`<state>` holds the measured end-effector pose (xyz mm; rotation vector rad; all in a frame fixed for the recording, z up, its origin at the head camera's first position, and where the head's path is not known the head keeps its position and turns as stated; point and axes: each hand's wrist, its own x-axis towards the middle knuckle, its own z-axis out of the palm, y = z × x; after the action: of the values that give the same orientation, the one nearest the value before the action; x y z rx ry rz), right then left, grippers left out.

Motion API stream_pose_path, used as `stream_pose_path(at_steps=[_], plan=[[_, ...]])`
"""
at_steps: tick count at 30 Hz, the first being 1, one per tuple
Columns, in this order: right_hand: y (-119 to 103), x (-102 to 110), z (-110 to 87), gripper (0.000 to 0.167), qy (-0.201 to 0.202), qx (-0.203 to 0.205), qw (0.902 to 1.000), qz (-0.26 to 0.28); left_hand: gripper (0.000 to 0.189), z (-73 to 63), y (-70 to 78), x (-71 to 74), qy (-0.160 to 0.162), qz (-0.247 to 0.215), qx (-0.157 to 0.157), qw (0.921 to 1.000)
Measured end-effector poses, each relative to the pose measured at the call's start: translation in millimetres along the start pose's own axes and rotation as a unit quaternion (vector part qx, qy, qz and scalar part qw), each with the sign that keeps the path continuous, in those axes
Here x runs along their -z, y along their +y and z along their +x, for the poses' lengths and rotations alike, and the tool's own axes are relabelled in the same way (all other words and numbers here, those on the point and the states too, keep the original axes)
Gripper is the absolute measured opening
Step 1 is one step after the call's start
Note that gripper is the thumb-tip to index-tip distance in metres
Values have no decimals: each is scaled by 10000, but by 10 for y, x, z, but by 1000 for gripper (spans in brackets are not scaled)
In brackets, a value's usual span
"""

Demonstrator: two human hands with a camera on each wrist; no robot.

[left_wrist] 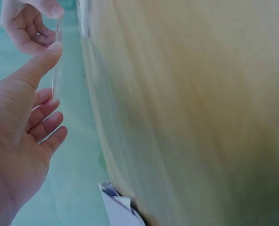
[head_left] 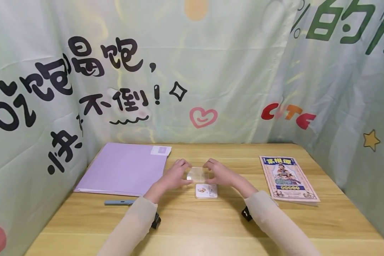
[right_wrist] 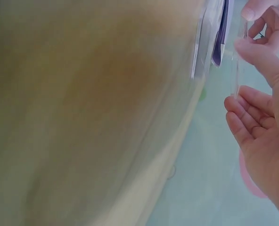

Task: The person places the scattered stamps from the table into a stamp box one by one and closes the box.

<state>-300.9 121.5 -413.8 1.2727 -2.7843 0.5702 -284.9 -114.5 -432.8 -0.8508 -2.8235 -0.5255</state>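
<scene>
Both hands hold a thin, clear plastic lid level above the table, one at each side. My left hand pinches its left edge between thumb and fingers; my right hand does the same on the right. From the side, the lid looks like a narrow transparent strip in the left wrist view. Just nearer to me than the lid, a small clear box with printed cards inside lies on the table. The right wrist view shows the box's transparent edge.
A purple folder with a pale label lies at the left, and a blue-grey pen in front of it is partly covered by the left sleeve. An illustrated booklet lies on the right of the wooden table. Printed curtains surround the table.
</scene>
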Motion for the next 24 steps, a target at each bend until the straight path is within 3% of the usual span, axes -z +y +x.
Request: stream_pose_path(at_steps=[10,24], plan=[[-12,47,-240,56,-105,-52,9998,137,61,-40,202,-5,-262,-102,-146,9995],[-40,10,-412,56,-285,-233,9986,376,64,-72,325,-78,-776,-189,-81,9968]])
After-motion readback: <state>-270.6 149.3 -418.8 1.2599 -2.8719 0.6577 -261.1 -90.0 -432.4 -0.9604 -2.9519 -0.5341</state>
